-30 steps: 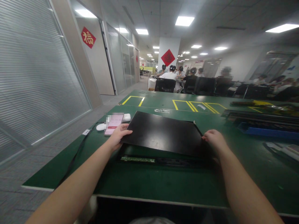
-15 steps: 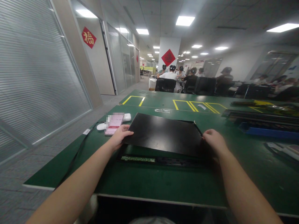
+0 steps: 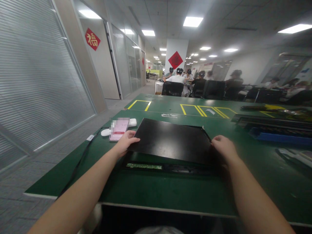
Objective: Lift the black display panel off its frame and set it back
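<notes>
A thin, glossy black panel (image 3: 172,138), which looks like a display screen, is held between my two hands over the green table. My left hand (image 3: 125,143) grips its left edge, thumb on top and fingers underneath. At the right edge, my right hand (image 3: 223,146) pinches the panel's corner with curled fingers. Below the near edge of the panel lies a dark strip bearing a green circuit board (image 3: 144,166). Whether that strip is joined to the panel cannot be made out. A dark frame edge shows along the panel's right side.
Left of the panel, a phone (image 3: 118,130) rests on a white stand (image 3: 105,132), near a black cable (image 3: 80,169). On the right are a blue tray (image 3: 278,138) and long black strips (image 3: 265,122). Yellow tape outlines (image 3: 204,110) mark the table's far part. People sit beyond it.
Almost nothing differs. Both hands keep their grip on the black panel, which stays in nearly the same place.
</notes>
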The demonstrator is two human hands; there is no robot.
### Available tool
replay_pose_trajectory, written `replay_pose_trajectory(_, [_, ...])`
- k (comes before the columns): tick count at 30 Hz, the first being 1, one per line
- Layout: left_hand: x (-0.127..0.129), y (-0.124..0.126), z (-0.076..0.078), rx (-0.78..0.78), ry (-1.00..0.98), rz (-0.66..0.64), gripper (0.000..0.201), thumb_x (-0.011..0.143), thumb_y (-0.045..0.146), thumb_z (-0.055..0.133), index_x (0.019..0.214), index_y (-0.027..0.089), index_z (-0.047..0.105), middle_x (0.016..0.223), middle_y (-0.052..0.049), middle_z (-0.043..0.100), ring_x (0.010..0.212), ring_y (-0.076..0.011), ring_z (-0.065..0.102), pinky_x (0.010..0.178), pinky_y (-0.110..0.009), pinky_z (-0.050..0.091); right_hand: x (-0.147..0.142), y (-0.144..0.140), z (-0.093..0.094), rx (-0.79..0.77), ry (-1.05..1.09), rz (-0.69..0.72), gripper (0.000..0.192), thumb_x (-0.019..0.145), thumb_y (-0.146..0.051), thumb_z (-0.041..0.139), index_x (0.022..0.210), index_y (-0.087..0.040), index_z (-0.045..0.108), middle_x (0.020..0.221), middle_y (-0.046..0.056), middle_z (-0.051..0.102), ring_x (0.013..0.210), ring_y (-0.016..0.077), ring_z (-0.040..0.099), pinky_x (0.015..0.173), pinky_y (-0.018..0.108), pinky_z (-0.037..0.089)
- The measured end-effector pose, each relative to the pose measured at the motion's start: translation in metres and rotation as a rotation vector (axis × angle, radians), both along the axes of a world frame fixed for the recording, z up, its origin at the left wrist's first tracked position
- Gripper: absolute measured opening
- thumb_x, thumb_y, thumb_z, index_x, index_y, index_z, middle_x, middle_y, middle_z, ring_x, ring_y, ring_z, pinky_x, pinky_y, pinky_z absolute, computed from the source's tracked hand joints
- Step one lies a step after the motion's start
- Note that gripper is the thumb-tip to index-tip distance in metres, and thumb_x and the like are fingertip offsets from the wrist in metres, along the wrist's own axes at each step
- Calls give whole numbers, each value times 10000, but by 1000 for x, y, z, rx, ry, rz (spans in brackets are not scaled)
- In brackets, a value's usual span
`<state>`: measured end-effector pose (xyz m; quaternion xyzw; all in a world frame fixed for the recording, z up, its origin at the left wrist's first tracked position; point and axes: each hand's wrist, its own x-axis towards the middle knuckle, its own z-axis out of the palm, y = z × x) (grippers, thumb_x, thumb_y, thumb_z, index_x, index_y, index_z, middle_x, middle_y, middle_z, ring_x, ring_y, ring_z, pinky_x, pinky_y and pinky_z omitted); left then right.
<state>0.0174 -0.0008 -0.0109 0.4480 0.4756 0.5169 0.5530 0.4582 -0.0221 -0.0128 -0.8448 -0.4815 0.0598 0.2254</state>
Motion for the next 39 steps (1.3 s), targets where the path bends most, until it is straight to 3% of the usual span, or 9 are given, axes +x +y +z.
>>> replay_pose_trajectory(18, [2, 0, -2, 22, 50, 42, 358, 520, 121, 767, 800, 195, 557, 715, 0, 697, 631, -176, 648, 554, -264, 485, -1, -2, 2, -34, -34, 34, 237, 726, -328, 544, 872, -238, 708, 821, 94, 708, 781, 249, 639, 609, 305, 417])
replay_pose_trajectory(30, [5, 9, -6, -51, 113, 223, 217, 557, 218, 689, 740, 180, 580, 571, 32, 610, 525, -146, 563, 501, -246, 404, 5, -1, 3, 36, 120, 33, 212, 711, -296, 566, 802, -202, 733, 779, 62, 730, 716, 198, 632, 610, 270, 413])
replay_pose_trajectory(35, [6, 9, -5, -44, 138, 235, 190, 556, 211, 671, 720, 182, 581, 558, 38, 598, 522, -138, 544, 513, -247, 397, 8, -2, 4, 63, 124, -6, 241, 717, -282, 565, 847, -193, 747, 865, 76, 741, 780, 217, 640, 638, 278, 421])
replay_pose_trajectory(39, [7, 8, -4, -69, 133, 222, 208, 560, 209, 676, 746, 177, 589, 566, 35, 605, 527, -144, 554, 519, -254, 406, 14, 3, -6, -2, 163, 28, 317, 737, -282, 559, 972, -203, 756, 953, 78, 739, 826, 219, 656, 679, 277, 452])
